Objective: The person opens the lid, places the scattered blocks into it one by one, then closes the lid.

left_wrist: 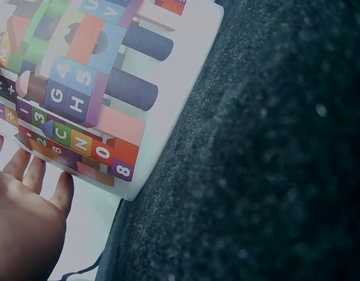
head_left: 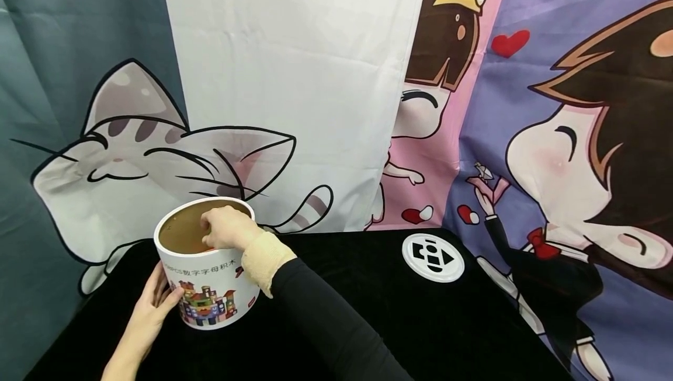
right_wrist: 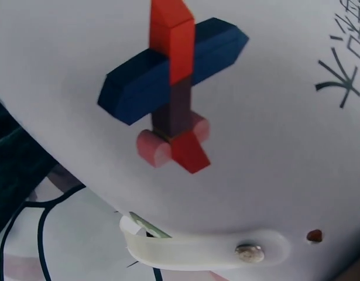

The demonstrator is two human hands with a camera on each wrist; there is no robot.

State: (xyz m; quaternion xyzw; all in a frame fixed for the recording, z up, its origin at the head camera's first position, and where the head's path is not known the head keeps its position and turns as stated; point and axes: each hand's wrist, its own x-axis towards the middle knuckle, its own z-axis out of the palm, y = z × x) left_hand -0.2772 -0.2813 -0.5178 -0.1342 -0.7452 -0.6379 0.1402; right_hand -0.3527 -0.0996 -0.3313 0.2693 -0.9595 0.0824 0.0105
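Observation:
A white tub [head_left: 210,317] printed with toy building blocks stands on the black cloth at the left, its top uncovered. My left hand [head_left: 149,311] steadies its left side, thumb on the front. In the left wrist view the fingers of the left hand [left_wrist: 33,199] extend to the printed wall [left_wrist: 133,175]. My right hand [head_left: 228,229] reaches over the rim with bent fingers inside the mouth; I cannot tell whether they hold anything. A bit of red shows below those fingers. The right wrist view shows the tub's side [right_wrist: 256,175] and its white handle strap [right_wrist: 191,253].
A round white lid [head_left: 433,258] with black shapes lies on the black cloth [head_left: 420,322] to the right. Behind stands a cloth backdrop [head_left: 294,48] printed with a cat and cartoon figures. My right sleeve [head_left: 331,317] crosses the cloth in front of the tub.

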